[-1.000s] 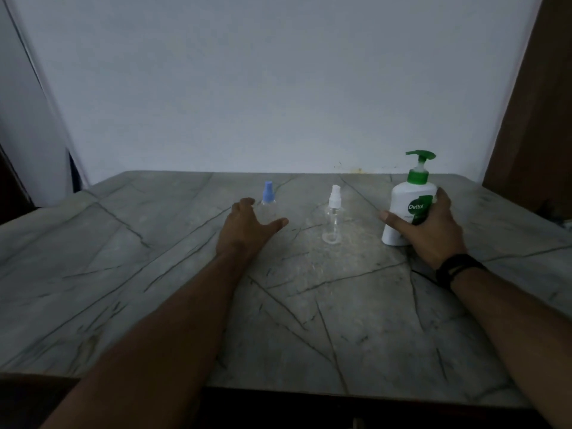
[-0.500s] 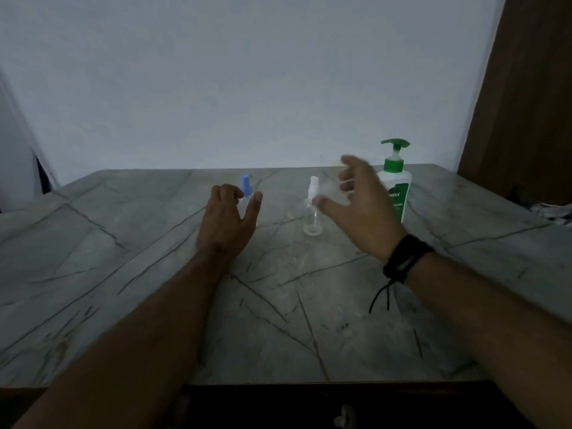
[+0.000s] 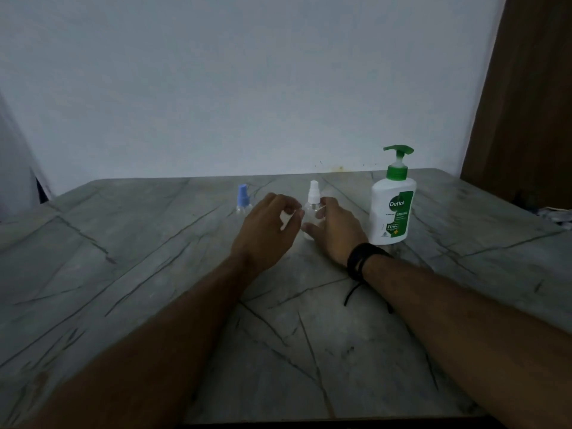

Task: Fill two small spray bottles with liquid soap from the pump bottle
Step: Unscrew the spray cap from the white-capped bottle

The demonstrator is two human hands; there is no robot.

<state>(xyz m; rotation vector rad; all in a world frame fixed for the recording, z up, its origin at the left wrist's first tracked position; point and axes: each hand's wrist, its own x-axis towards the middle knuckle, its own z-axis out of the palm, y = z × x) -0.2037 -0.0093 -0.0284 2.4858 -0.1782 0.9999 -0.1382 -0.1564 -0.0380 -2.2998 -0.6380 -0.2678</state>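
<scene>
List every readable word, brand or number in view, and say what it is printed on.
"Dettol": green label of the pump bottle.
"ORIGINAL": same label, below the brand.
"99.99%": same label, lower down.
Other fine print on that label: too small to read.
Both small spray bottles: no text visible.

**Three bottles, two hands, one table**

Two small spray bottles, one blue-capped (image 3: 242, 201) and one white-capped (image 3: 313, 205), stand with a single green-topped pump bottle (image 3: 393, 209) on one marble-patterned table (image 3: 123, 274). Two hands, left (image 3: 267, 233) and right (image 3: 337, 233), appear; one black wristband (image 3: 360, 263) circles the right wrist.
</scene>
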